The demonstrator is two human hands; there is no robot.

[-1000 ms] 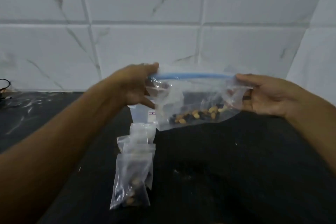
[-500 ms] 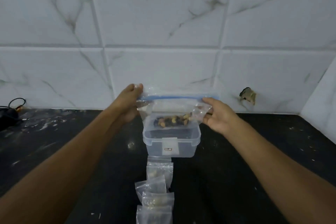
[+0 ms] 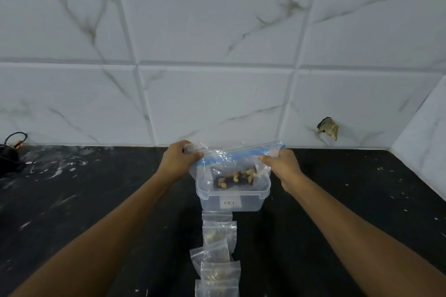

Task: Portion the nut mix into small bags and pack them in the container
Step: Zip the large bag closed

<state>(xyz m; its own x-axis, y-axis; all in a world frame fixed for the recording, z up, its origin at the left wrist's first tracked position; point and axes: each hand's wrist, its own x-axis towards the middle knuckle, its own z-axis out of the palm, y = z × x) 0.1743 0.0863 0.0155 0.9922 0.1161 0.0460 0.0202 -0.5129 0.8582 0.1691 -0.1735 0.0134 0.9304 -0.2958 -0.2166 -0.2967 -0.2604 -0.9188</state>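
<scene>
Fingers (image 3: 193, 152) of the left hand (image 3: 179, 160) curl round the left corner of the big zip bag (image 3: 231, 159), and those of the right hand (image 3: 281, 164) pinch its right corner just under the blue zip strip (image 3: 243, 152). Both hands hold it stretched between them, right over the open clear container (image 3: 231, 196), so that the nut mix (image 3: 235, 177) sagging in the bag's bottom hangs inside the rim or just above it; I cannot tell which.

From the one head view, a row of small bags (image 3: 218, 248), some with nuts in them, lies on the dark tabletop (image 3: 96, 200) in front of the container, the nearest touching its front wall. None looks packed yet.

What worries me is the big bag itself: I cannot tell whether the zip is sealed, and if it is not, a tilt could spill loose nuts into the container or across the tabletop. The film is slack and slippery, so a weak pinch at either corner might let one side drop.
</scene>
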